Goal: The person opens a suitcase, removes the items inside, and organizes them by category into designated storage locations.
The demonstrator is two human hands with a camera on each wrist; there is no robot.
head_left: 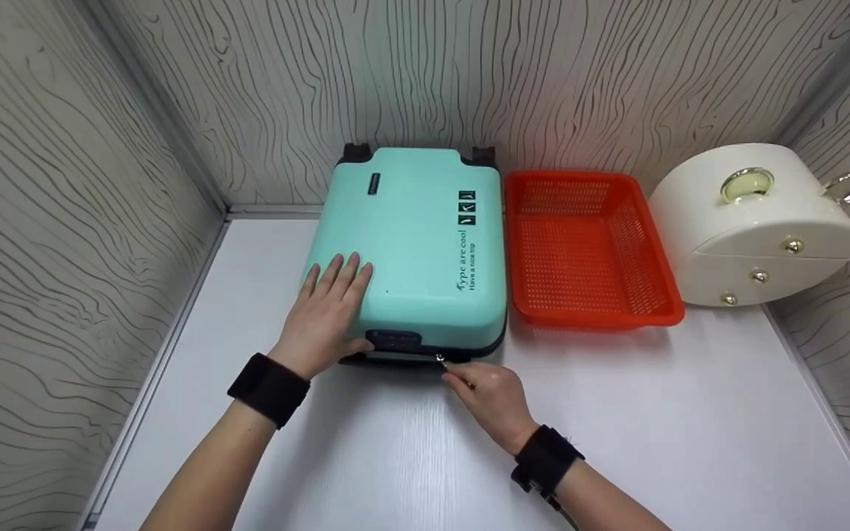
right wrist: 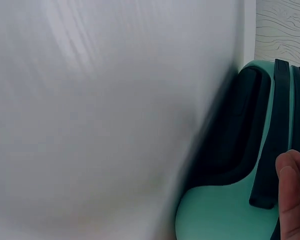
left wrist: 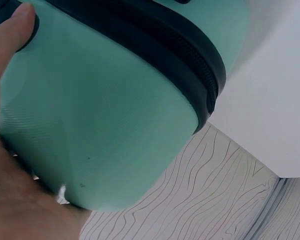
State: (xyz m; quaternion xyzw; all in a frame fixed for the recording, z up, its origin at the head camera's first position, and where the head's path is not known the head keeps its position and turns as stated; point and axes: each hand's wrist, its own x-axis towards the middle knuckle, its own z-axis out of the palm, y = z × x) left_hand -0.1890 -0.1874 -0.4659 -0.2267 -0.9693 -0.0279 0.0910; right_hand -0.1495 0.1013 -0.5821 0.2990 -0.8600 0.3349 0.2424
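A mint-green hard-shell suitcase [head_left: 417,243] lies flat on the table, its wheels toward the back wall. My left hand [head_left: 322,317] rests on its front left corner with straight fingers over the lid. In the left wrist view the thumb [left wrist: 17,30] touches the dark lock panel by the black zipper band [left wrist: 165,50]. At the front edge, my right hand [head_left: 495,398] pinches a small shiny zipper pull [head_left: 440,358] between thumb and curled forefinger. The right wrist view shows its fingers [right wrist: 291,200] beside the black side handle [right wrist: 270,150]; the pull is hidden there.
Right of the suitcase sits a red plastic basket [head_left: 517,258] with slotted walls. Beyond it stands a round cream case [head_left: 742,236] with gold knobs and handles. Wood-patterned panels [head_left: 410,88] enclose the white table [head_left: 395,457] at the back and both sides.
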